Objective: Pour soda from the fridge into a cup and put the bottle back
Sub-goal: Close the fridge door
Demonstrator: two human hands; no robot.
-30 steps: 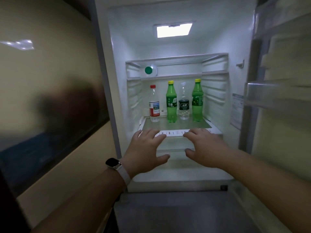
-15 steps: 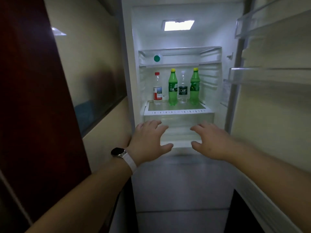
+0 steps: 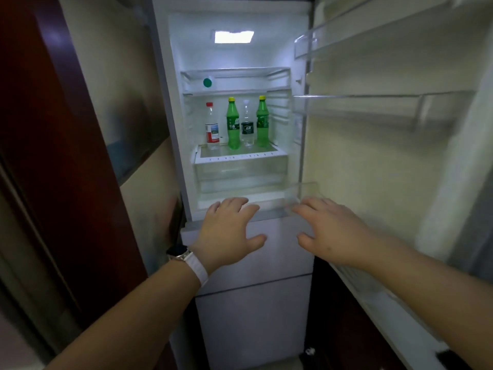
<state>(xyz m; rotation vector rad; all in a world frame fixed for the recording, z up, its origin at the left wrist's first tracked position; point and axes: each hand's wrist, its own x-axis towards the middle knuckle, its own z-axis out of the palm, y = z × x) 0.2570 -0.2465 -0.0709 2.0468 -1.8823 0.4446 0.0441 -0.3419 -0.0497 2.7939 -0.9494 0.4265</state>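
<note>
Head view. I see the fridge (image 3: pixel 170 102) with its upper door (image 3: pixel 373 161) swung wide at 3 o'clock and the interior lamp (image 3: pixel 234 36) lit at 12 o'clock. Four bottles stand upright in a row on the glass shelf (image 3: pixel 240 156), just above centre. From 9 o'clock toward 3 o'clock along the row: a clear bottle with a red cap (image 3: pixel 212 126), a green soda bottle (image 3: pixel 233 123) with a yellow cap, a clear bottle with a dark label (image 3: pixel 247 124) set slightly behind, and a second green soda bottle (image 3: pixel 262 121). Neighbouring bottles stand close together; I cannot tell whether they touch. A clear drawer (image 3: pixel 240 174) sits directly beneath the shelf.

Below centre, my left hand (image 3: pixel 229 233) and right hand (image 3: pixel 329 231) hang side by side in front of the fridge's lower edge, palms down, fingers spread and relaxed, gripping nothing. Both are well apart from the bottles. A watch (image 3: pixel 180 252) with a white strap circles the left wrist at 8 o'clock from centre. A dark red panel (image 3: pixel 48 129) fills the 9 o'clock edge.
</note>
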